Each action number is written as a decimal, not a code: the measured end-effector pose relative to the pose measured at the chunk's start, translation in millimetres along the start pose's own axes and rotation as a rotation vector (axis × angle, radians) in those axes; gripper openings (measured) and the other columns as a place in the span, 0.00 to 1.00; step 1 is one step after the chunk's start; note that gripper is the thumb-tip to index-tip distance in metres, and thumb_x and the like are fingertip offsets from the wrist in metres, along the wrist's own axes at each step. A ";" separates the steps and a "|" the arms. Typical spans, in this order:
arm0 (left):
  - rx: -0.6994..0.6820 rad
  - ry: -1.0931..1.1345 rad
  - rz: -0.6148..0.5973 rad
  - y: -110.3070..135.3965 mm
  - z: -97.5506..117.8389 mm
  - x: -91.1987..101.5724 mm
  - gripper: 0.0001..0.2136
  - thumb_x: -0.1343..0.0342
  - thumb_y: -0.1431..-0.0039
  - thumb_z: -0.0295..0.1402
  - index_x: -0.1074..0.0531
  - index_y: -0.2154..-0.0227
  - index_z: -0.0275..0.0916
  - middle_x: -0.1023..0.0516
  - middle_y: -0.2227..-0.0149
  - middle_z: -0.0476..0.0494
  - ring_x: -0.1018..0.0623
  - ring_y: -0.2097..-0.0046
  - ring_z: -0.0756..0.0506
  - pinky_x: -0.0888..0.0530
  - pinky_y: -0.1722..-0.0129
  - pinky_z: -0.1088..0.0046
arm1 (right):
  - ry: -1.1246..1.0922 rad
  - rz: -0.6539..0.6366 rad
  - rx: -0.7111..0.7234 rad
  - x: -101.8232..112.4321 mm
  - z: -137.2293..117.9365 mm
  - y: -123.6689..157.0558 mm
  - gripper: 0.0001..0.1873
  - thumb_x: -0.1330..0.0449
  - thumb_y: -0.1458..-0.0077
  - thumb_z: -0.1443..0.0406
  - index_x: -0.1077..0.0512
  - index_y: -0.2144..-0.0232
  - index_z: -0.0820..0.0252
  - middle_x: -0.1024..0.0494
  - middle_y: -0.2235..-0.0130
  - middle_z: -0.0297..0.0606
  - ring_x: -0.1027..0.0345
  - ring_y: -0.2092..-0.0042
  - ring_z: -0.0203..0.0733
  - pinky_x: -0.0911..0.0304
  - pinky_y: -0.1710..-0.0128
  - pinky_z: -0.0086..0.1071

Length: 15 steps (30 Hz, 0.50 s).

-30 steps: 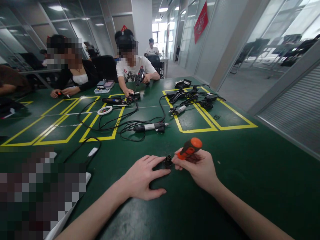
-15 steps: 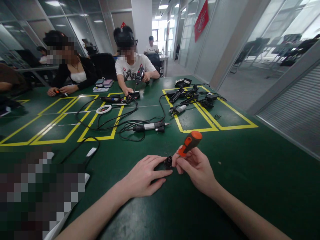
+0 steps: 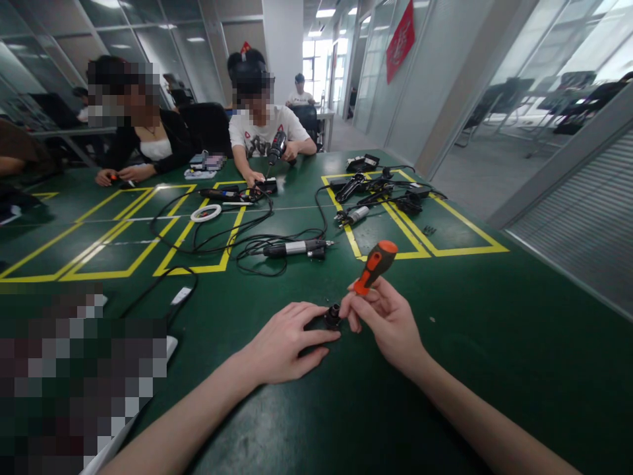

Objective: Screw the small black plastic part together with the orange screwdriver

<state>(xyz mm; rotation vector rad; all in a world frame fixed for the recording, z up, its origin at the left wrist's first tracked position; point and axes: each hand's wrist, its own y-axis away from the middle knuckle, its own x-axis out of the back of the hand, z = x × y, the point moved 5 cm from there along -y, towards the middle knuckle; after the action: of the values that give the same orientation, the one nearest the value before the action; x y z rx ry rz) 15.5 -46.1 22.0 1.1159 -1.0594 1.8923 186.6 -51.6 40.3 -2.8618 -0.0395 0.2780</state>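
My right hand (image 3: 390, 323) is closed round the lower handle of an orange and dark grey screwdriver (image 3: 376, 265), which leans with its top to the right. Its tip end is hidden by my fingers, close to a small black round part (image 3: 333, 315) on the green table. My left hand (image 3: 291, 340) lies low over the tabletop, and its fingers hold this part from both sides. The part has a raised, ring-like top; its lower portion is partly covered by my fingers.
Beyond my hands lies a silver and black corded power tool (image 3: 297, 249) with looped black cable. Black tools and cables (image 3: 363, 191) are heaped inside yellow tape at the back right. A white ring (image 3: 206, 213) lies left. Across the table a person (image 3: 267, 132) holds a drill (image 3: 277, 148).
The screwdriver and my right hand have shifted slightly up in the picture, and the handle stands a little higher. My left hand keeps its place at the black part.
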 end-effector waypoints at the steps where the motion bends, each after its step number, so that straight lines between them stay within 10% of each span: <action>1: 0.002 0.005 -0.003 -0.1 0.0 0.1 0.15 0.43 0.33 0.33 0.21 0.45 0.44 0.25 0.42 0.34 0.24 0.43 0.37 0.24 0.44 0.54 | -0.004 0.026 -0.002 1.5 0.9 -0.6 0.17 0.31 0.42 0.51 0.29 0.65 0.56 0.22 0.74 0.33 0.34 0.78 0.33 0.35 0.78 0.28; 15: 0.031 0.026 -0.014 -2.2 -1.0 0.7 0.15 0.44 0.31 0.35 0.21 0.46 0.44 0.25 0.43 0.35 0.24 0.45 0.38 0.25 0.46 0.55 | 0.076 0.010 0.044 -4.2 0.4 4.6 0.13 0.28 0.45 0.58 0.25 0.70 0.58 0.21 0.74 0.34 0.31 0.76 0.33 0.32 0.75 0.28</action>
<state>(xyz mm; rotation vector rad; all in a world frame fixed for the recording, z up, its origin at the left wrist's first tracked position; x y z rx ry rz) 16.8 -44.2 23.0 1.1098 -1.0085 1.9127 182.3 -56.1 39.5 -2.8269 -0.0046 0.1697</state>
